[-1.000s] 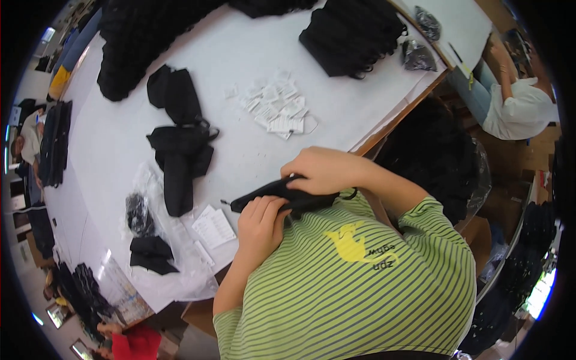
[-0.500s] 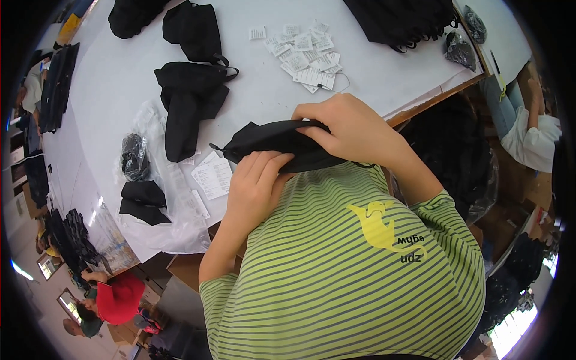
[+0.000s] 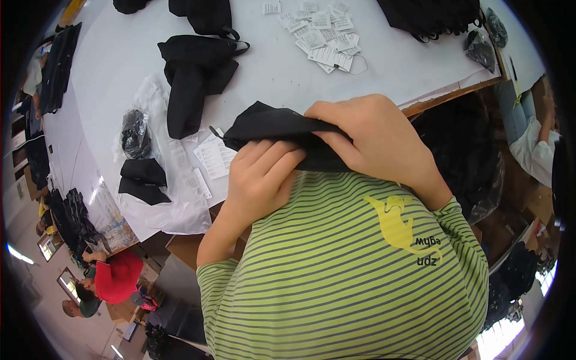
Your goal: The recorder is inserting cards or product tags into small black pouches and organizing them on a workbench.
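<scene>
Both of my hands grip a black fabric pouch point(image 3: 264, 123) just over the near edge of the white table. My left hand point(image 3: 261, 177) has its fingers curled over the pouch's lower left side. At the upper right, my right hand point(image 3: 369, 129) pinches the pouch's rim between thumb and fingers. A short cord end pokes out at the pouch's left corner. What lies inside the pouch is hidden. Beyond it on the left lie more black fabric pieces point(image 3: 192, 78) with loops.
Small white printed labels point(image 3: 324, 33) are heaped on the table point(image 3: 270, 72). A clear plastic bag point(image 3: 180, 204), a wrapped black bundle point(image 3: 135, 135) and a printed sheet point(image 3: 213, 157) lie left. A black stack point(image 3: 429, 18) sits at far right. Co-workers sit at both sides.
The view has shifted, so the table items appear higher. Both hands keep hold of the pouch; its upper panel now stands up more on the left.
</scene>
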`<control>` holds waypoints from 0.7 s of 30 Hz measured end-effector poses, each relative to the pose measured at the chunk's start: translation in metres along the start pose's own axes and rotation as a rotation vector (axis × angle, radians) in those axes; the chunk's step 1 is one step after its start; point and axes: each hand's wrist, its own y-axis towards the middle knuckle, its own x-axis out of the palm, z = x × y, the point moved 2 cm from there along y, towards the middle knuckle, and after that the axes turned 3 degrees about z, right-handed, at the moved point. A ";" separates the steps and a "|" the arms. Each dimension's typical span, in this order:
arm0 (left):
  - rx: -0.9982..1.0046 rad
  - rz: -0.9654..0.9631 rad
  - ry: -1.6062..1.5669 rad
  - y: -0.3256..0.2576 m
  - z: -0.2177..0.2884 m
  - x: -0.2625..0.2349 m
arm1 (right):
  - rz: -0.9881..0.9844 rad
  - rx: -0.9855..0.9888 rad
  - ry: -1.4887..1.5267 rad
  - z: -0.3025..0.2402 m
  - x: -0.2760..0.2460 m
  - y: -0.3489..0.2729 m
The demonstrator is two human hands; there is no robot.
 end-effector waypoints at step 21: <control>-0.912 -0.447 -0.314 -0.044 -0.061 0.025 | -0.213 0.239 0.111 0.123 0.035 -0.039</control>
